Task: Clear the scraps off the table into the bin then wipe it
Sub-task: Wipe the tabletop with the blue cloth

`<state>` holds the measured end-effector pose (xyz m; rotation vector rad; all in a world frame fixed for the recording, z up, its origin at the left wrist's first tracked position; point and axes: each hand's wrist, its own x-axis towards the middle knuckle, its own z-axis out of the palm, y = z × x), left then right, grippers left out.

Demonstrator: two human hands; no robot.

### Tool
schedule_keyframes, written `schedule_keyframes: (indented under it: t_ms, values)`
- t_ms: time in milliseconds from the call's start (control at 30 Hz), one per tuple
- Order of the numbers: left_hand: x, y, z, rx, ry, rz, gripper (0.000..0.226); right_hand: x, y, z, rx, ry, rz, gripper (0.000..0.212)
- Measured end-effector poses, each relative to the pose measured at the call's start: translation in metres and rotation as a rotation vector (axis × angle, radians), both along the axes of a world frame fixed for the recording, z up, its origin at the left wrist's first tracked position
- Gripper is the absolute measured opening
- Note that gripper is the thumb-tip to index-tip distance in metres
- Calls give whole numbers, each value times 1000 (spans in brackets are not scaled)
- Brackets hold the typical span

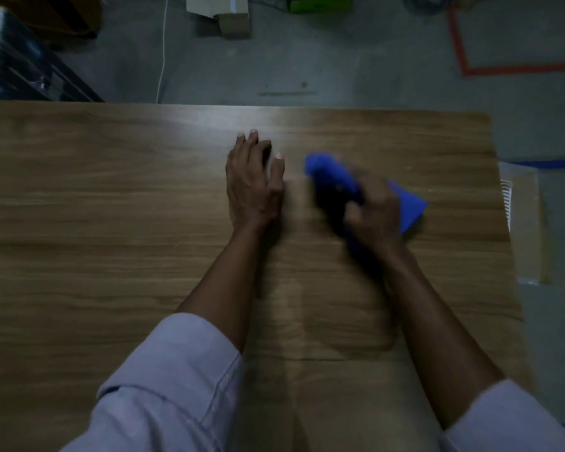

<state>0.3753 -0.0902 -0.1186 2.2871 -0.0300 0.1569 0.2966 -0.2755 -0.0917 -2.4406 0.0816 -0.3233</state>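
Gripping a crumpled blue cloth (336, 181), the right hand (374, 212) curls its fingers round the fabric and bears on the wooden table (111, 223) right of centre. The left hand (253, 181) lies flat just beside it, fingers straight and spread, holding nothing. Both forearms emerge from rolled pale sleeves (173, 380); the image is motion-blurred.

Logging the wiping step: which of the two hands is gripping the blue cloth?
The right hand grips the crumpled blue cloth; the left hand lies flat, fingers straight, on the wooden table.
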Motion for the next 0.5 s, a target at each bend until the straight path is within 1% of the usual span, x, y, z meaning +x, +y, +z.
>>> schedule_keyframes:
  t_ms: [33,67,133,167,200,233,300,367,400,433,467,500]
  values:
    - [1,0,-2,16,-4,4,50,14,-11,3,4,-19,-84,55]
    - [1,0,-4,29,-9,6,49,33,-18,5,-19,3,-142,51]
    - [2,1,-5,34,-26,3,48,67,-16,1,-175,194,-174,53]
    - [3,3,-5,32,-36,0,49,76,-8,-7,-290,273,-148,55]
    - [3,4,-5,28,-38,-6,50,78,3,-12,-372,293,-86,56]
    - [4,5,-5,23,-34,-17,51,73,14,-14,-398,281,-9,55]
    - [0,7,-3,5,-27,-52,56,41,33,-16,-322,250,142,62]
    - [-11,10,0,4,-31,-74,62,1,45,-9,-179,257,298,73]
    - [-20,11,1,11,-18,-87,63,-16,43,-5,-113,257,360,75]
    - [-31,12,1,9,3,-101,63,-26,36,2,-44,237,378,74]
    - [-41,13,1,-14,31,-104,62,-27,25,10,10,196,330,71]
    - [-49,14,1,-46,56,-89,62,-21,13,16,54,154,225,69]
